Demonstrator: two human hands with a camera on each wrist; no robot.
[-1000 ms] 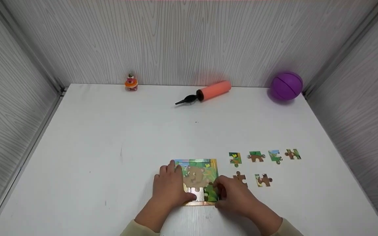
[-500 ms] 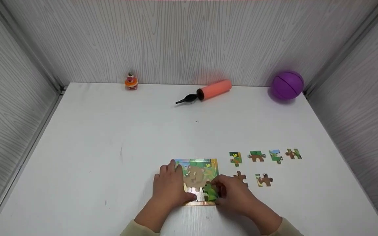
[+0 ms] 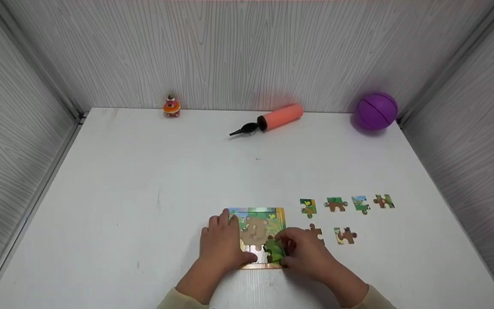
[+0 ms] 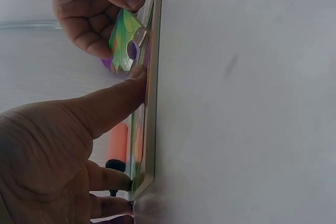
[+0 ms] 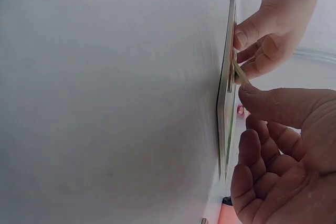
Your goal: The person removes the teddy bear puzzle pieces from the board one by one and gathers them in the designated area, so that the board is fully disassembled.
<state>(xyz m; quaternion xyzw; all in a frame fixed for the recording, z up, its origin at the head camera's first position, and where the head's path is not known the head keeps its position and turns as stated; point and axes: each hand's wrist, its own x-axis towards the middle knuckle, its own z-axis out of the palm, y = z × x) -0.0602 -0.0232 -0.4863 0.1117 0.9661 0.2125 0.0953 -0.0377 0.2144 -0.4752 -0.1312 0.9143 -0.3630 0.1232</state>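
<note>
A square puzzle board with a bear picture lies on the white table. My left hand rests along its left side, fingers extended to the upper left edge and thumb pressing on the lower part. With thumb and fingers, my right hand pinches a green jigsaw piece over the lower right corner. In the left wrist view that piece stands tilted up from the board, its lower edge close to the surface. The right wrist view shows its thin edge against the thumb.
Several loose jigsaw pieces lie right of the board, one partly hidden behind my right hand. Along the back wall are a small toy figure, an orange hand pump with black nozzle, and a purple ball.
The green piece has shifted slightly up and left, and tilted a little at the lower right corner, still in my right hand's pinch. My left hand has stayed in place.
</note>
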